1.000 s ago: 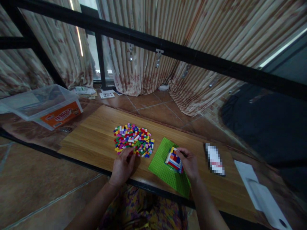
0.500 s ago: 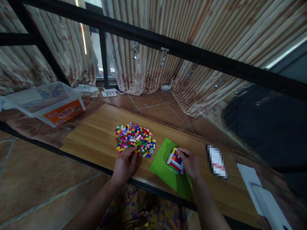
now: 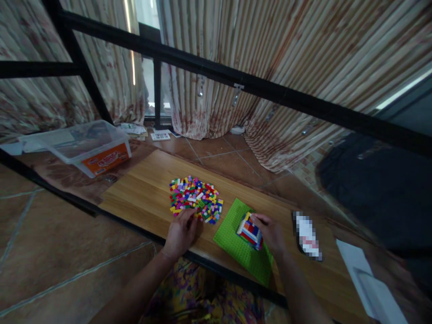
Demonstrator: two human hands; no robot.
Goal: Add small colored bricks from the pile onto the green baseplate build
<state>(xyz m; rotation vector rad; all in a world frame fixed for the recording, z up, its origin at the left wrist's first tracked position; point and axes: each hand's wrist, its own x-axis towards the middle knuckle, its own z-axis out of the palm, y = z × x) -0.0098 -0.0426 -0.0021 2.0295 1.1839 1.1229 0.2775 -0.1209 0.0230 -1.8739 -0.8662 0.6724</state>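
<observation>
1. Holds the left hand (image 3: 182, 231) with fingers bent inward, at the near edge of a loose pile of mixed-colour bricks (image 3: 195, 193).
2. Cannot tell, with the fingertips partly hidden, about a brick pinched in that grip.
3. Touches with the right hand (image 3: 272, 234) the far right corner of a small brick build (image 3: 250, 231), banded in white, red and blue with yellow at the far end. Cannot tell a firm clasp from a light touch.
4. Has the small brick build just left of the right grip, over a green studded baseplate (image 3: 231, 234); cannot tell resting from slightly lifted.
5. Shows a clear plastic box (image 3: 101, 140) with an orange label (image 3: 107, 158) beyond the left grip, well off to its left.
6. Shows a pixelated object (image 3: 308, 236) right of the right grip, on the wooden board (image 3: 138, 191).
</observation>
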